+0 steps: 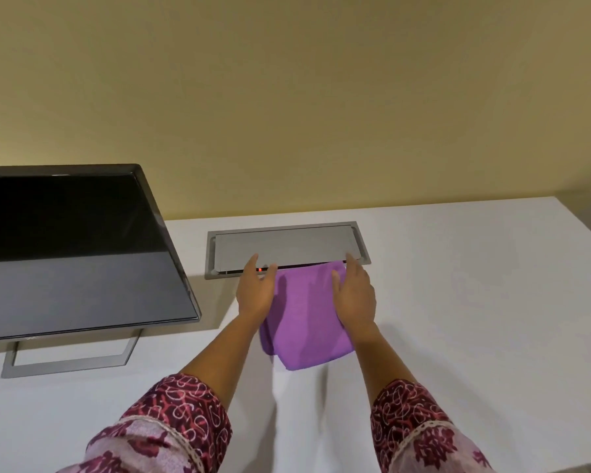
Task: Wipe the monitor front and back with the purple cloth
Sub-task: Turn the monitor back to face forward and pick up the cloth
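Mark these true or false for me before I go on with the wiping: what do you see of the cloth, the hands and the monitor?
1. The purple cloth sits between the left hand and the right hand. True.
2. The monitor screen is lit. False: it is dark.
3. The monitor stands left of the cloth on the white desk. True.
4. The cloth touches the monitor. False: they are apart.
5. A red light shows at the grey hatch. True.

A grey hatch (287, 245) set in the white desk (475, 302) lies just beyond the grip, a red light (260, 269) at its near edge; a yellow wall (287, 97) rises behind.
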